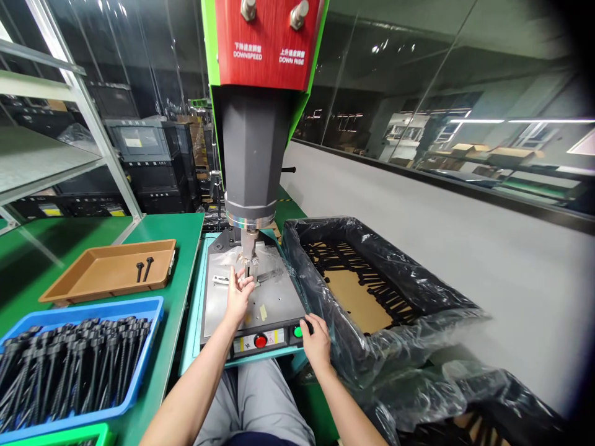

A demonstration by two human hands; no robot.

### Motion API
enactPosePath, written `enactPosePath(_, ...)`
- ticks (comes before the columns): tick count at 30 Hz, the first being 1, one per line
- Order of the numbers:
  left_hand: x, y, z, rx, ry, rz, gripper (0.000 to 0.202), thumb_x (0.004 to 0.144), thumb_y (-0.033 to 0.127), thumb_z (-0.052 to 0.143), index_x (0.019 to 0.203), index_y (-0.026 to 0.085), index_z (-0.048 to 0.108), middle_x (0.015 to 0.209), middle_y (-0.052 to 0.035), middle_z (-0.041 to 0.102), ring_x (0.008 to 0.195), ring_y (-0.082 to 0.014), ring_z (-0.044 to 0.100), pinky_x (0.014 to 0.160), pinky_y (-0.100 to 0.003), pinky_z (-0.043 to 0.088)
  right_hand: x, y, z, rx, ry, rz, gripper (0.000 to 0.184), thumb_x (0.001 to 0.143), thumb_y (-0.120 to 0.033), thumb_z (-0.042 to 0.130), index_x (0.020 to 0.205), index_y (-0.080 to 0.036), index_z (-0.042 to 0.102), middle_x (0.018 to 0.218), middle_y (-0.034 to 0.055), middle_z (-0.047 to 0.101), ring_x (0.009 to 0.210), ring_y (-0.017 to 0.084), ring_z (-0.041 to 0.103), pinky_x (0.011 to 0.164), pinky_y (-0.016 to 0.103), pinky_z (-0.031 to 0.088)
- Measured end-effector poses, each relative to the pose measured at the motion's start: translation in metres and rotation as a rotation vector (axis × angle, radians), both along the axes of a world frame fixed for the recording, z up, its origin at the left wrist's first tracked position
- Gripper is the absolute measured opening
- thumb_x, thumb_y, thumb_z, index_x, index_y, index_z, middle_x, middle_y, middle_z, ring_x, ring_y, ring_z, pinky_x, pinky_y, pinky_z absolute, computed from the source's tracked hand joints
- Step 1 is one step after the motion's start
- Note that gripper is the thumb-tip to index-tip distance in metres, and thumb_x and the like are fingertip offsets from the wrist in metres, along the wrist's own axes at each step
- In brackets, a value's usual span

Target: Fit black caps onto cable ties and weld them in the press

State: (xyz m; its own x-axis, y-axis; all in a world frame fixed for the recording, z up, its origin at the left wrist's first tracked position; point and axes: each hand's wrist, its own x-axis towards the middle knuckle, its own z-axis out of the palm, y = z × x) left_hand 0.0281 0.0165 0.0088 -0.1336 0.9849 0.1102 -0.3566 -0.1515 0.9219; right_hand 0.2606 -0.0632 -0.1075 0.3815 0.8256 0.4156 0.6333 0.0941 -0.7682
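Note:
My left hand (238,294) is at the metal fixture (251,275) beneath the machine's horn (248,243). Its fingers are loosely curled and apart, beside a small dark piece (248,271) in the fixture; contact with it cannot be made out. At the front right corner of the machine base (274,310), my right hand (317,339) rests with fingers extended and thumb next to the green button (298,332). A red button (260,341) sits left of it on the front panel.
On the left, a brown tray (106,266) carries two black cable-tie-like parts (148,269); a blue tray (158,310) holds many more. To the right stands a plastic-lined black bin (418,291) with black parts around cardboard. The red machine head (272,43) hangs above.

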Motion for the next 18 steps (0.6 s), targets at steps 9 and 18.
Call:
enactPosePath(9, -0.010, 0.003, 0.003, 0.086, 0.072, 0.031, 0.075, 0.073, 0.028, 0.070, 0.140, 0.031, 0.037, 0.151, -0.0100, 0.032, 0.115, -0.0217, 0.056, 0.089, -0.035, 0.050, -0.116, 0.058, 0.072, 0.011, 0.221, 0.481, 0.030, 0.089, -0.031, 0.048, 0.111, -0.021, 0.067, 0.105, 0.0076, 0.070, 0.092, 0.022, 0.066, 0.082, 0.033, 0.052)
enactPosePath(18, -0.017, -0.002, 0.019, 0.083, 0.218, 0.005, 0.072, 0.076, 0.031, 0.068, 0.141, 0.029, 0.038, 0.153, -0.0098, 0.029, 0.125, -0.0250, 0.048, 0.087, -0.031, 0.052, -0.157, 0.134, 0.128, 0.101, 0.128, 0.166, 0.043, 0.085, -0.029, 0.054, 0.125, -0.014, 0.059, 0.099, 0.0125, 0.062, 0.092, 0.024, 0.060, 0.089, 0.037, 0.046)
